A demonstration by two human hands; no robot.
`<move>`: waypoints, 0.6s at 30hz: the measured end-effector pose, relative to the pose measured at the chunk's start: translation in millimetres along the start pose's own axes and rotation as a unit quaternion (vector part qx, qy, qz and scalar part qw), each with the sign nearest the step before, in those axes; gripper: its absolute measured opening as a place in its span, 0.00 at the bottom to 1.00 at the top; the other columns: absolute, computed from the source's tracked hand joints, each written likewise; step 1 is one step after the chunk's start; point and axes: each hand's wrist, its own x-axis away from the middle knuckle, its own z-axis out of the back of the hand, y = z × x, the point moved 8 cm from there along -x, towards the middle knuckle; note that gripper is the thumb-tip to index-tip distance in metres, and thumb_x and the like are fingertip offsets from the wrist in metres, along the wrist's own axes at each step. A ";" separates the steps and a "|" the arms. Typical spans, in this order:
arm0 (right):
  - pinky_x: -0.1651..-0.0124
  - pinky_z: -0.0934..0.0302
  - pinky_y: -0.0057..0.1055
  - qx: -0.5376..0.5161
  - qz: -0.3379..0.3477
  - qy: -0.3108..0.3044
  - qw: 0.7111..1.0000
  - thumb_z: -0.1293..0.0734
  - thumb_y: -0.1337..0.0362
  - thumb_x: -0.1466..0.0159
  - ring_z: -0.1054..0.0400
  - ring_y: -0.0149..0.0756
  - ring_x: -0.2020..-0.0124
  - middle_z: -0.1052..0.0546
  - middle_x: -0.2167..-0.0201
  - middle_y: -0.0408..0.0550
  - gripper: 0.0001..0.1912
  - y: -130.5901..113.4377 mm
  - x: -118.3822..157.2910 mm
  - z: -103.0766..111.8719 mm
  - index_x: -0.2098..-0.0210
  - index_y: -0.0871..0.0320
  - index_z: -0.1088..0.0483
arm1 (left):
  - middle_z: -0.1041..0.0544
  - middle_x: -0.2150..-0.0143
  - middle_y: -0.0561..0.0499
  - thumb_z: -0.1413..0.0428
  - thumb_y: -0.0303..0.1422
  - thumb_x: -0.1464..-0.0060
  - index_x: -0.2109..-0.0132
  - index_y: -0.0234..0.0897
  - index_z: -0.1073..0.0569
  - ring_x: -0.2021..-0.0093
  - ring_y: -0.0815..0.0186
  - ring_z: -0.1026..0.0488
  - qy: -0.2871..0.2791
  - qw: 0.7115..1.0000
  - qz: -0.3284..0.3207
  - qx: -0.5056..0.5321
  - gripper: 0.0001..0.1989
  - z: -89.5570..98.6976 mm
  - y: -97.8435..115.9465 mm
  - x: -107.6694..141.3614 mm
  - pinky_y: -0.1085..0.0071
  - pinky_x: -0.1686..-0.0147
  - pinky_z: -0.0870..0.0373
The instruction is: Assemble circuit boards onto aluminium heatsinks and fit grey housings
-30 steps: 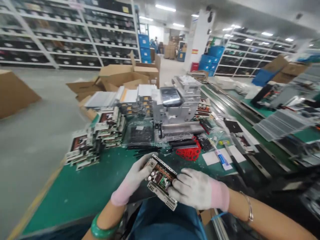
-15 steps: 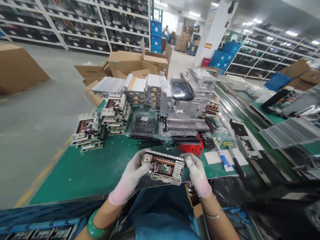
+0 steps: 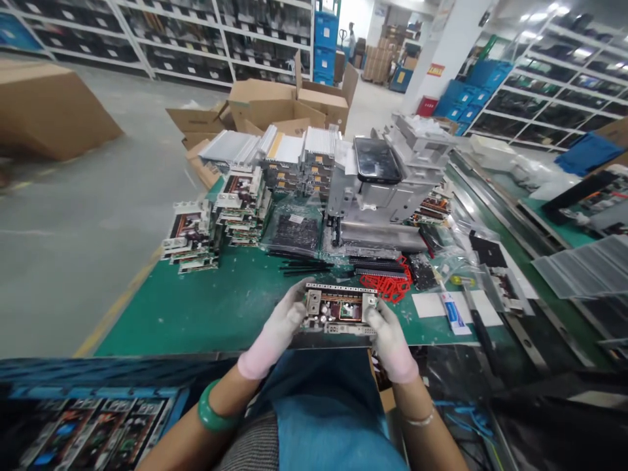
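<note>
A circuit board module [image 3: 341,311] with pale end blocks and a perforated strip along its far edge is held level above the table's front edge. My left hand [image 3: 284,320], in a white glove, is closed on its left end. On its right end my gloved right hand [image 3: 387,330] is closed, thumb on the top face. Beyond the module lie red plastic frames [image 3: 390,284], black slotted strips [image 3: 377,265] and thin black sticks [image 3: 304,266]. My fingers under the module are hidden.
Stacks of similar boards [image 3: 243,206] and heat sinks [image 3: 318,154] stand at the back left. A phone [image 3: 377,160] rests on a metal housing [image 3: 373,196]. To the right lie a tube [image 3: 454,314] and a dark-handled tool [image 3: 483,333]. A blue crate [image 3: 93,392] holds more boards at lower left.
The module has turned from tilted to nearly level. My right hand has shifted its hold from the far corner to the right end, thumb now on top. The view has swung.
</note>
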 end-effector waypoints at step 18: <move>0.66 0.30 0.37 -0.036 -0.040 -0.114 0.992 0.40 0.36 0.40 0.26 0.45 0.66 0.21 0.64 0.52 0.33 1.3 -13.3 -9.6 0.54 0.57 0.25 | 0.29 0.40 0.43 0.40 0.51 0.49 0.38 0.45 0.33 0.41 0.54 0.30 -0.288 0.827 -0.223 -0.429 0.34 -15.1 44.2 21.9 0.62 0.40 0.36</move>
